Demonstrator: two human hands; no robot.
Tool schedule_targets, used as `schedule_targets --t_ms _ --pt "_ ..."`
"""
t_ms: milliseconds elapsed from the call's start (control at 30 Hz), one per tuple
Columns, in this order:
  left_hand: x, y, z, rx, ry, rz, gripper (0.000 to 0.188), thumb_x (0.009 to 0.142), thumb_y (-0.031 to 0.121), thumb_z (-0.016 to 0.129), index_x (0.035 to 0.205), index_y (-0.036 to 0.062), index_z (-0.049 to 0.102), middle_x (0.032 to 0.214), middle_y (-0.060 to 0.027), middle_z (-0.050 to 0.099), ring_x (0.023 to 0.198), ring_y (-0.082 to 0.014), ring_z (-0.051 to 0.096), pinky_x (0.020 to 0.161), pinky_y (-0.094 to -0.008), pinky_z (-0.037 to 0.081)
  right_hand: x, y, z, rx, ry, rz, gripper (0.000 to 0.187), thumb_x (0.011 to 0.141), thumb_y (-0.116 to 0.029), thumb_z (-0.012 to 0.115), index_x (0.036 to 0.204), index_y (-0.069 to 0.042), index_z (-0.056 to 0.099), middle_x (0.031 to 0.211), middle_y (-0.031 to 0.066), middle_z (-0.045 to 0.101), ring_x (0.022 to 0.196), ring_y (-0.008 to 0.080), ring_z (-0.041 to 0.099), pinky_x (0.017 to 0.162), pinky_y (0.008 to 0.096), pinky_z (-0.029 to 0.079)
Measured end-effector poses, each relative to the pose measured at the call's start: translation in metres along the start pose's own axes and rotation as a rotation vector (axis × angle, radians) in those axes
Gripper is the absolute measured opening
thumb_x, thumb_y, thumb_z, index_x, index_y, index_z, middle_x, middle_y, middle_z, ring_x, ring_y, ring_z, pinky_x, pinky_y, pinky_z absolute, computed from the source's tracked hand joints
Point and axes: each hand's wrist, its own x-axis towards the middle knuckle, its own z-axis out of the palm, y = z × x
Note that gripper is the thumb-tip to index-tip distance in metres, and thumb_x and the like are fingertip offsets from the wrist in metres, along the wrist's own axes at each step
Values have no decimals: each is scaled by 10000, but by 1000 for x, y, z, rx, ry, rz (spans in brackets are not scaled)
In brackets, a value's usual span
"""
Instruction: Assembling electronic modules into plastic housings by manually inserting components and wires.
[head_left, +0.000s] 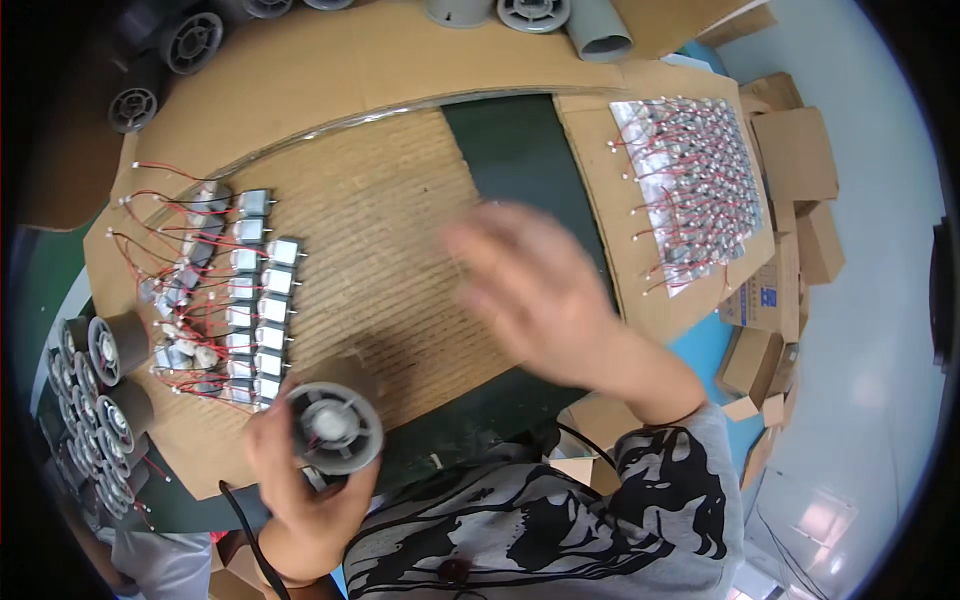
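My left hand (300, 500) is closed around a grey cylindrical housing (340, 462), low over the near edge of the cardboard. The housing's round end, with spokes about a pale centre, faces up toward me. My right hand (550, 300) hangs over the right part of the ridged cardboard sheet (390, 210). Motion smears its fingers, so whether they hold anything is unclear. Just left of the housing lie small silver motors (274, 309) in two columns, several with red and dark wires trailing left. Looser wired motors (205, 225) lie beyond them.
Grey housings (118, 345) are stacked at the left edge, and more housings (535, 12) stand along the far side. At right, many small wired parts (690, 180) cover a silvery sheet on cardboard. Cardboard boxes (795, 150) are piled beyond it. A black cable (245, 530) runs by my left wrist.
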Motion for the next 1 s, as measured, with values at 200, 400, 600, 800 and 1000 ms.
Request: schedule_targets --t_ms 200,400,600,800,1000 --pt "-32 -32 -52 222 731 -353 581 689 -55 583 1204 -47 314 1208 -169 356 1023 -233 436 878 -353 362 -5 32 -4 -143 -118 329 327 699 -137 608 1015 -92 542 875 127 487 734 274 523 627 331 441" --pt "-59 -95 -54 224 693 -397 485 735 43 613 1157 -32 386 1070 -137 493 887 -152 507 744 -239 424 -7 62 -4 -131 25 322 124 696 -167 603 761 -77 550 745 76 520 687 249 531 569 339 428" --pt "-64 -91 -73 152 712 -471 483 743 72 607 1160 -30 384 1071 -146 495 874 -157 510 702 -225 399 29 42 -50 350 -50 524 162 725 -151 609 760 -10 536 705 63 562 638 140 541 564 270 422" --pt "-35 -70 -25 852 981 -306 569 677 228 648 1129 -15 403 1073 -213 448 976 -349 443 854 -431 331 44 26 -94 762 651 342 63 765 -28 536 748 -32 476 654 51 527 536 79 480 454 200 384" --pt "-32 -29 -27 950 1097 -319 555 651 250 661 1076 -13 420 1064 -211 438 944 -342 440 798 -440 361 127 -69 -193 553 1053 -493 152 805 -162 532 746 -57 439 660 70 525 538 90 490 470 171 398"
